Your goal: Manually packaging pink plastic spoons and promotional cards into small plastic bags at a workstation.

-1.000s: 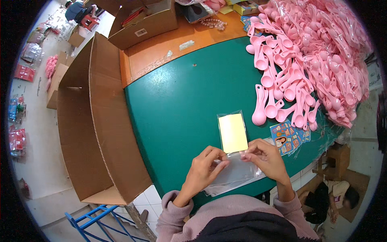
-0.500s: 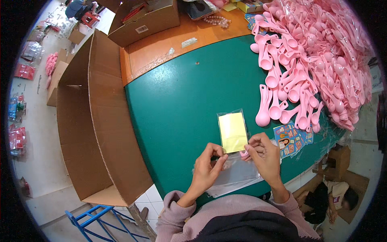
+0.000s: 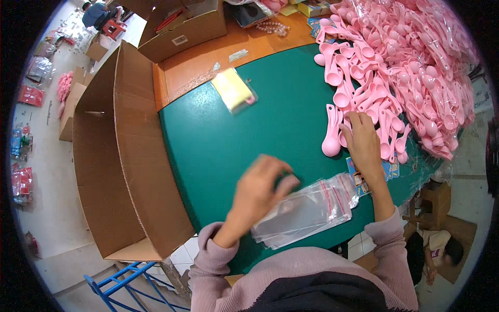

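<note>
My left hand [image 3: 262, 190] is blurred by motion above the green tabletop, just over a stack of clear plastic bags [image 3: 306, 213] with red-striped edges. Its thumb and fingers look apart, with nothing seen between them. My right hand [image 3: 365, 143] reaches over the near edge of a pile of pink measuring spoons [image 3: 377, 93]. The thumb and fingers are spread at the spoons, and whether they touch one is unclear. A clear packet with a yellow card [image 3: 233, 89] and a bit of pink at its edge lies at the table's far left. Blue printed cards [image 3: 361, 179] lie partly under my right forearm.
A large open cardboard box [image 3: 148, 156] stands along the table's left side. Another cardboard box [image 3: 184, 39] and a string of beads [image 3: 273, 28] are at the back. Bagged spoons heap up at the right. A person [image 3: 436, 252] is low down at the right, beside a wooden stool.
The yellow-card packet has left both hands and is now at the far left. My right hand has moved up to the spoons; my left hand is empty above the bags.
</note>
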A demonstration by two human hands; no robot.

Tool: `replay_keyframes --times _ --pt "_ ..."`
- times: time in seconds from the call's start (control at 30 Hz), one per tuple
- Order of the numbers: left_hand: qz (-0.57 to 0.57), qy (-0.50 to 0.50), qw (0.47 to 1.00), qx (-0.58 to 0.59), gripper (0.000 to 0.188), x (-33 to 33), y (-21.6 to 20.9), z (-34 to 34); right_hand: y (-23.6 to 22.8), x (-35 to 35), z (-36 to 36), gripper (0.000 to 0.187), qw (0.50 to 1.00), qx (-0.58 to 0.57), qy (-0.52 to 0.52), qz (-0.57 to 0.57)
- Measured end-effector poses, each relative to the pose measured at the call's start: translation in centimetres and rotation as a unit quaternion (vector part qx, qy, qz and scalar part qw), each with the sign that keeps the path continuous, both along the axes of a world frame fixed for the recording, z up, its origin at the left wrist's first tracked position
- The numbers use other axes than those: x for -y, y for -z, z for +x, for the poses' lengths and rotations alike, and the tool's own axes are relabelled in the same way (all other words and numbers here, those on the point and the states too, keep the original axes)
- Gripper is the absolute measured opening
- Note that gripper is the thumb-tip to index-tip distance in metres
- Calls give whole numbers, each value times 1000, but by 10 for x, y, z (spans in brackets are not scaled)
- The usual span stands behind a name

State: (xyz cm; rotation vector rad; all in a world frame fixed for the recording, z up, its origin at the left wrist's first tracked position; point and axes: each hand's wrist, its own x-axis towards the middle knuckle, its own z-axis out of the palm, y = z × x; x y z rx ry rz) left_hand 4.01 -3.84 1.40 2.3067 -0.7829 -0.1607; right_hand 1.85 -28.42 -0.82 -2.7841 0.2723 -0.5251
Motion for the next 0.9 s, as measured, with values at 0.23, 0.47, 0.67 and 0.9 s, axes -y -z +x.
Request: replay_keyframes --times 0.23,0.47,0.67,0.9 --pt "-103 93 984 -112 25 13 20 -25 -2 17 3 37 978 -20 9 206" --pt "-156 94 976 -123 17 4 16 -18 -46 -3 -48 24 858 43 -2 513" --pt "-225 58 873 -428 26 4 9 -16 -47 -41 -74 22 809 62 -3 585" --pt "-304 30 806 -507 38 3 9 -15 -54 -59 -74 38 826 132 -17 548"
